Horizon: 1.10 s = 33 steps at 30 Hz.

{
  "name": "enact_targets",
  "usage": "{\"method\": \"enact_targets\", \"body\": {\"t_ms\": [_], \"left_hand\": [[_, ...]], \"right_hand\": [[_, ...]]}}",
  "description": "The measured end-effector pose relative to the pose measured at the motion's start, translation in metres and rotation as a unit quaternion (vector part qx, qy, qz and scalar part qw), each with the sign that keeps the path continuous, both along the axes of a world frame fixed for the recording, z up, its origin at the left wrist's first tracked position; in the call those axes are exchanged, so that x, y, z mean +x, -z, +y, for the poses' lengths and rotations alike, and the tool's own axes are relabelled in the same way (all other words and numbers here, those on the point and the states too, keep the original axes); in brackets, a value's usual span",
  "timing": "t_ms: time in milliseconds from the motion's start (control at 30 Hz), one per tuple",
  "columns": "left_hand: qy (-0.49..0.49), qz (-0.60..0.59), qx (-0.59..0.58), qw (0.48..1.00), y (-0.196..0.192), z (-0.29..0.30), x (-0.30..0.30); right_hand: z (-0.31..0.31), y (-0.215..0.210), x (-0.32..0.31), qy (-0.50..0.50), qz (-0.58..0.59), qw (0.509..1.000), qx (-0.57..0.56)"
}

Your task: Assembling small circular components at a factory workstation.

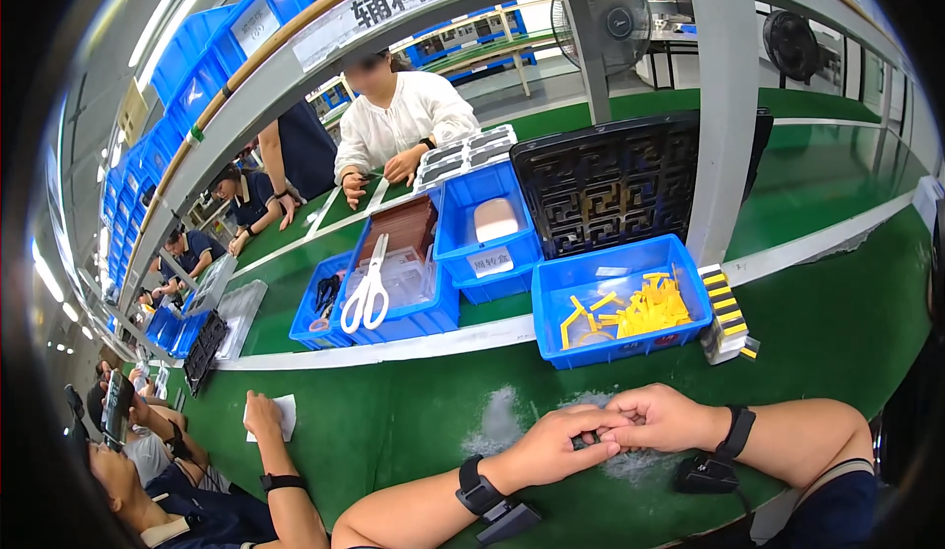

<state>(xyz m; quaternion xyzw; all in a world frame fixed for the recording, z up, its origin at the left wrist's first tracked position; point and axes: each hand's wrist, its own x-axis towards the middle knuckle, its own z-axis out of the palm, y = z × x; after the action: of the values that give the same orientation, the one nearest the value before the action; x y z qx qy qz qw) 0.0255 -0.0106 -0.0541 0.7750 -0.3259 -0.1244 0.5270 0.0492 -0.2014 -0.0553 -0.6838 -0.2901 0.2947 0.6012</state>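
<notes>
My left hand (557, 441) and my right hand (665, 417) meet low over the green work surface (423, 401), fingers curled in and touching. Between them shows a small dark piece (588, 438), mostly covered by the fingers, so its kind is unclear. Both hands are closed around it. Just beyond them stands a blue bin (620, 350) with yellow strips (650, 305) inside. Greyish worn patches (500, 421) mark the surface around my hands.
White scissors (366, 298) lie across a blue bin of brown sheets (402, 226). A black patterned tray (605, 180) leans behind the bins, near a grey post (724, 106). A striped block (724, 318) stands at right. Co-workers sit opposite and at left, one hand on white paper (284, 418).
</notes>
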Motion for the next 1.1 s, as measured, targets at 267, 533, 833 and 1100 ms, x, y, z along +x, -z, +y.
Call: {"method": "enact_targets", "body": {"t_ms": [267, 533, 833, 1100], "left_hand": [[-0.001, 0.010, -0.005, 1.000, 0.0008, 0.0000, -0.0018], [0.005, 0.004, 0.011, 1.000, 0.0019, -0.0005, 0.0007], [0.006, 0.022, 0.006, 1.000, 0.0006, -0.0005, -0.0002], [-0.005, -0.010, 0.009, 1.000, 0.0046, 0.0003, 0.0009]], "right_hand": [[0.0003, -0.0026, -0.0004, -0.009, -0.013, 1.000, 0.015], [-0.0023, -0.0009, 0.0012, -0.008, 0.000, 1.000, 0.002], [-0.0020, -0.0012, 0.0014, -0.012, -0.020, 1.000, -0.013], [-0.0019, 0.0063, 0.0029, -0.016, -0.008, 1.000, 0.016]]}}
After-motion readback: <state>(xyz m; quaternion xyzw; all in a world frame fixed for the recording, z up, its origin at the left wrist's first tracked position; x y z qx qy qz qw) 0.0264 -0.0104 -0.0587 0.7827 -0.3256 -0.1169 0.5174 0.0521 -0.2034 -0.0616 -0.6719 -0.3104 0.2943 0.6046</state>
